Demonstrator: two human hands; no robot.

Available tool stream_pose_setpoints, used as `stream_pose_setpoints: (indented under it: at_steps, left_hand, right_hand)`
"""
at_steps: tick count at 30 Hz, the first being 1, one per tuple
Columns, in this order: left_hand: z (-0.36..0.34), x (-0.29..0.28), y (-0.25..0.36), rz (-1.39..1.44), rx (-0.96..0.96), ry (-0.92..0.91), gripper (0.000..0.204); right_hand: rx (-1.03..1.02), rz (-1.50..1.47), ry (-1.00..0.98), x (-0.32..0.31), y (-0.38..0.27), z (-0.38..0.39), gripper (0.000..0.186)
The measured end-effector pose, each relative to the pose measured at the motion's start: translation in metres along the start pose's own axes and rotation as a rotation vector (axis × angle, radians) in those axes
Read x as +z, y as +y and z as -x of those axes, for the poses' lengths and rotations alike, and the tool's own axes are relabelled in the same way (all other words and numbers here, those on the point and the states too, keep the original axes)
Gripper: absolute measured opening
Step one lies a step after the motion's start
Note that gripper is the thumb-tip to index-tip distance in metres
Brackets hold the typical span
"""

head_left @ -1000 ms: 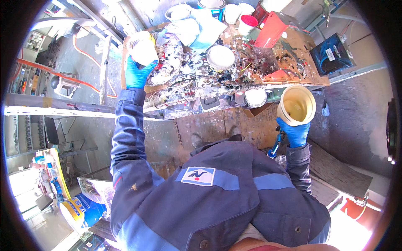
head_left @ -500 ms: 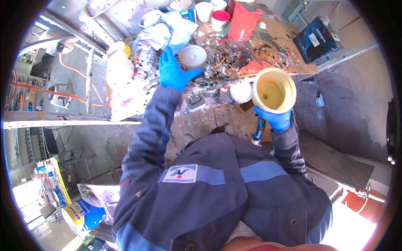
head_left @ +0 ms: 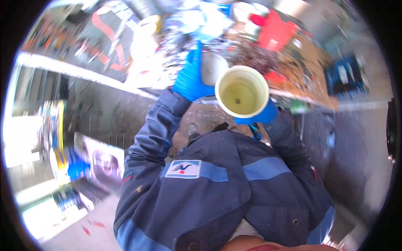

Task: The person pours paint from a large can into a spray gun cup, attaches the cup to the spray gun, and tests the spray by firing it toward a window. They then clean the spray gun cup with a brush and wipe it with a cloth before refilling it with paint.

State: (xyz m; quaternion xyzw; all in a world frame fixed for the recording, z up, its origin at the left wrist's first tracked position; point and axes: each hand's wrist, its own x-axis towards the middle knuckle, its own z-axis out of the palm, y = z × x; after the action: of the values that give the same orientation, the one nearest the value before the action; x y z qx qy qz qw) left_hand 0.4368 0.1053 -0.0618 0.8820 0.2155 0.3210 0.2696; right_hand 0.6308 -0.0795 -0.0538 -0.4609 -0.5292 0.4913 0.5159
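My right hand [head_left: 268,113], in a blue glove, supports a cream plastic bucket [head_left: 259,94] from below and its right side. The bucket is tilted so its inside shows, with a yellowish bottom and a small dark spot. My left hand [head_left: 189,81], also gloved in blue, is at the left side of a white round container [head_left: 212,69]. Its fingers run up along the container's side and the thumb lies below it. The bucket's rim partly covers the container's right edge. Motion blurs the bench and partly hides how firmly the left fingers grip.
A paint-spattered workbench [head_left: 307,62] lies ahead. Toward its back are a crumpled pale blue cloth [head_left: 201,21], a red sheet [head_left: 276,31] and white pots. A dark blue box [head_left: 345,75] stands to the right. A whitish ledge [head_left: 94,75] runs along the left.
The bucket has moved left, close to my left hand. My left hand and the white container have come nearer to me. My view has turned, so the bench appears rotated and blurred.
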Motion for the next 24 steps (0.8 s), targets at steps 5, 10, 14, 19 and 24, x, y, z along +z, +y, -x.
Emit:
stream_pose_setpoints:
  at_steps: [5, 10, 14, 19, 24]
  left_hand:
    - [0.068, -0.077, 0.027, -0.307, -0.026, 0.113, 0.123]
    - [0.154, -0.112, 0.036, -0.372, -0.197, 0.288, 0.121]
    - [0.207, -0.151, 0.040, -0.501, -0.315, 0.368, 0.108]
    - [0.260, -0.211, 0.011, -0.673, -0.425, 0.456, 0.074]
    - [0.318, -0.283, -0.048, -0.808, -0.504, 0.655, 0.073]
  right_hand:
    - [0.124, -0.220, -0.496, 0.039, 0.001, -0.045, 0.108]
    - [0.247, -0.085, -0.823, 0.100, 0.019, -0.102, 0.112]
    - [0.100, -0.115, -1.053, 0.178, 0.026, -0.146, 0.106]
    - [0.138, -0.149, -1.204, 0.286, 0.024, -0.208, 0.096]
    - [0.197, -0.302, -1.303, 0.413, 0.016, -0.280, 0.094]
